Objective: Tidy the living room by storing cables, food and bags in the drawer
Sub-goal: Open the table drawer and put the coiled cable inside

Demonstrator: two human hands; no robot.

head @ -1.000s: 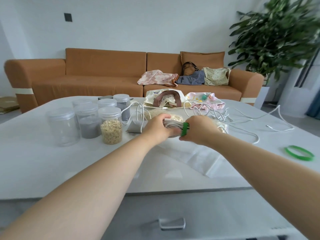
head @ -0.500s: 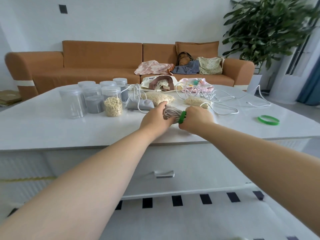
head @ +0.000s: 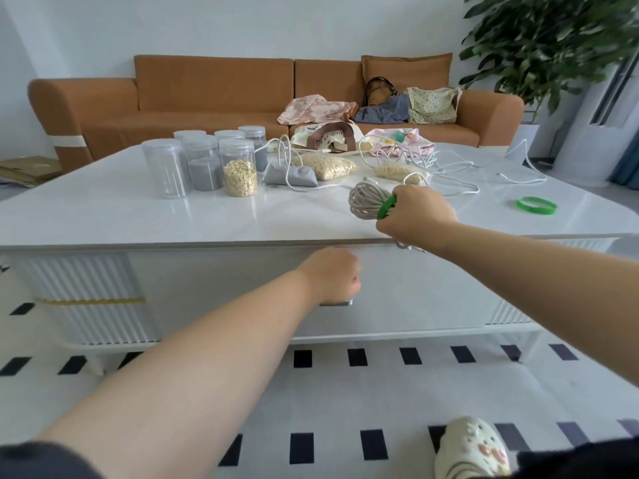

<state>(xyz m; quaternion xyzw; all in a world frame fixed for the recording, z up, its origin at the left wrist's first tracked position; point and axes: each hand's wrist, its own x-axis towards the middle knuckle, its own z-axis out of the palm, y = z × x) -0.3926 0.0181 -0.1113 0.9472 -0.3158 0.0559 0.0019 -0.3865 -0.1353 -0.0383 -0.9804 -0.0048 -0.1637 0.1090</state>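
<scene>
On table (head: 103, 209), head view: oat jar (head: 239, 171), part-full; grey-powder jar (head: 204, 162), half-full; clear jar (head: 167, 167), apparently empty. Right hand (head: 415, 216) grasps coiled cable (head: 366, 202), bound by green band (head: 387, 207), over table's front edge. Left hand (head: 332, 276) clenches handle (head: 340, 303) of closed drawer (head: 415, 288).

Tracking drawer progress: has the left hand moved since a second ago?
Yes: left hand dropped below the table edge to the drawer handle.

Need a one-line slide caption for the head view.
Head view: right hand holds a green-banded cable coil above the white table while left hand grips the drawer handle.
</scene>
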